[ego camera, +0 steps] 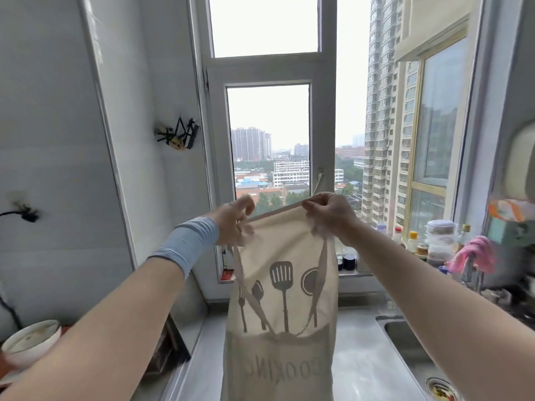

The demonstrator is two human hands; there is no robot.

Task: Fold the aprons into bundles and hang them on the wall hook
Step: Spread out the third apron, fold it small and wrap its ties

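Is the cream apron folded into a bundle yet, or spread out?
Spread out: the apron hangs flat from its top edge, pinched by the left hand and right hand.

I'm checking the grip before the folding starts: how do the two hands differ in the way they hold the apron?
The left hand has a blue-grey sleeve on the wrist; the right hand has a bare wrist. The left hand sits a little lower and its fingers look blurred, while the right hand's fingertips pinch the hem sharply. Both hold the top edge of the cream apron, which hangs down unfolded between them.
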